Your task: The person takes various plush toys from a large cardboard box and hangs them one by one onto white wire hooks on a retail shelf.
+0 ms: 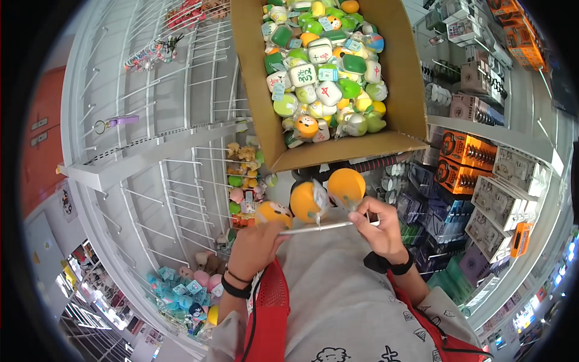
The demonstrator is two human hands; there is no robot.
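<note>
Both hands are in front of my torso, holding a white metal display hook point(332, 226) between them. My left hand point(251, 249) grips its left end. My right hand point(384, 231) pinches the other end between thumb and fingers. Two round orange toys in clear plastic bags, a middle one point(304, 202) and a right one point(346, 185), are at the rod; the middle one's bag appears hung on it. Beside my left fingers is another orange toy with a face point(274, 213), partly hidden by them; its attachment cannot be made out.
Ahead stands an open cardboard box point(348, 151) full of bagged soft toys point(325, 72), some shaped like mahjong tiles. A wall rack with metal hooks point(181, 181) is on the left, with blue plush toys point(181, 289) low down. Boxed goods point(466, 154) line the right rack.
</note>
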